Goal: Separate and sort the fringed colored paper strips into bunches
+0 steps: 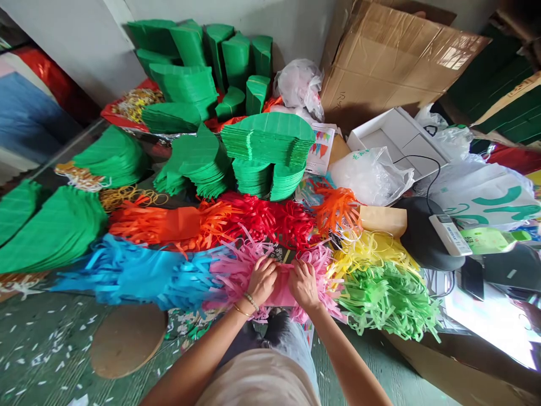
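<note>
Pink fringed tissue paper (281, 293) lies at the table's front edge, its cut strips spreading to both sides. My left hand (264, 279) is on its left part, fingers bent and closed on the pink paper. On the right part, my right hand (303, 282) has its fingers pinched on the same paper, a short gap from my left hand. Blue fringed paper (147, 276) is spread to the left, with orange fringed paper (181, 224) and red fringed paper (270, 219) behind. Yellow strips (372, 251) and light green strips (391, 301) lie to the right.
Stacks of dark green paper (266, 138) fill the back and left. A cardboard box (393, 56), an open white box (401, 135) and plastic bags (372, 175) stand at the back right. A black phone (472, 279) lies at the right. A round stool (129, 338) is below left.
</note>
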The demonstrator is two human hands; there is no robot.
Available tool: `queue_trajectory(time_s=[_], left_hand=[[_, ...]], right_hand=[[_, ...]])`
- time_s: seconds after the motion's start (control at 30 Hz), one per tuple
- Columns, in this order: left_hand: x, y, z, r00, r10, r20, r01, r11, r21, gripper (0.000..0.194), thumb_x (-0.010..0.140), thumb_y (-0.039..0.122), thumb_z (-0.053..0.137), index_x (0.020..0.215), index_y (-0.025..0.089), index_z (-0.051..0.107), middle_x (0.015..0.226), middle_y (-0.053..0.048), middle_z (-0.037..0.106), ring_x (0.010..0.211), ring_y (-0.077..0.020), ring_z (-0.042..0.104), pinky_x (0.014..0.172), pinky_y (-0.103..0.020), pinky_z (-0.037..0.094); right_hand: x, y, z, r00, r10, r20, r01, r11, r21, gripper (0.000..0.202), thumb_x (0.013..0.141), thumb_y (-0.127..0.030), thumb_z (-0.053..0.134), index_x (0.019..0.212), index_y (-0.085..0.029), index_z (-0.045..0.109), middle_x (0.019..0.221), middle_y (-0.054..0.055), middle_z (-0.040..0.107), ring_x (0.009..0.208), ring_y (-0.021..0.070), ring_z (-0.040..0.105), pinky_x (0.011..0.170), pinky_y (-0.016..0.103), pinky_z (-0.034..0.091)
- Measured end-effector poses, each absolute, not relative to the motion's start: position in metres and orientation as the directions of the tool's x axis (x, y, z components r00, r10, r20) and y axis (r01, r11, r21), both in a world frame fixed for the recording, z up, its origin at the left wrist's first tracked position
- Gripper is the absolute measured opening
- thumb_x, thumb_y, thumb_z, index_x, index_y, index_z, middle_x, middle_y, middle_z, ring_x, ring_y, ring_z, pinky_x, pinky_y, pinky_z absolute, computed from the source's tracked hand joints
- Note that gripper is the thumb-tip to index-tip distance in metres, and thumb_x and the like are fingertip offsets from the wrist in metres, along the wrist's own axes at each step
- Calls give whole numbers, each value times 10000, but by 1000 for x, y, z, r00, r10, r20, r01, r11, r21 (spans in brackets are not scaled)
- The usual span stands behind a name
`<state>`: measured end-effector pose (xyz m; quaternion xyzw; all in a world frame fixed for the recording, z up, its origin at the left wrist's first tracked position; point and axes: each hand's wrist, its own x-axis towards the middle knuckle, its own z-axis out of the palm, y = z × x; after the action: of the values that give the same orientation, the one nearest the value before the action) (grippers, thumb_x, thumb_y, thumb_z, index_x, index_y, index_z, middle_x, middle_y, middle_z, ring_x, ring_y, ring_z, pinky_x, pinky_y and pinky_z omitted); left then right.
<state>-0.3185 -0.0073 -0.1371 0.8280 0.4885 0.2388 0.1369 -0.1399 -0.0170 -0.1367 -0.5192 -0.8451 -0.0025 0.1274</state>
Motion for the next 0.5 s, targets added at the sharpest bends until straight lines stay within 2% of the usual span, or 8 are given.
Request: queue_trajectory(time_s=[0.1,0.23,0.37,0.5], left_hand=[[-319,-3,-135,351,903,247,769,-429,475,277,853,62,545,964,248,719,1059,-37,721,1092,-236,599,1045,-484,382],[-325,4,-134,267,938,221,809,-343,478,158,860,129,592,872,226,715,1068,-55,705,1057,-259,593,985,-483,411],[-336,8,-135,203,959,198,843,-274,464,90,857,197,619,808,211,694,1067,-82,681,1015,-287,589,916,-489,432],[-341,10,-136,194,964,181,851,-257,458,60,818,180,642,778,212,674,1064,-79,665,991,-284,591,886,-467,445]], right_hand=[[-139,-12,-130,-427,882,200,879,457,-136,201,878,-94,518,975,-163,681,1199,119,622,1169,264,458,985,416,357],[-134,-6,-126,-401,901,168,894,424,-142,197,881,-87,519,918,-190,683,1203,100,605,1184,266,442,966,403,374],[-125,1,-125,-374,918,133,912,390,-126,205,898,-86,502,918,-185,680,1154,111,611,1122,275,467,940,411,390],[-119,8,-123,-414,906,90,902,422,-91,209,905,-80,502,863,-181,680,1079,109,632,1049,265,492,924,394,395]])
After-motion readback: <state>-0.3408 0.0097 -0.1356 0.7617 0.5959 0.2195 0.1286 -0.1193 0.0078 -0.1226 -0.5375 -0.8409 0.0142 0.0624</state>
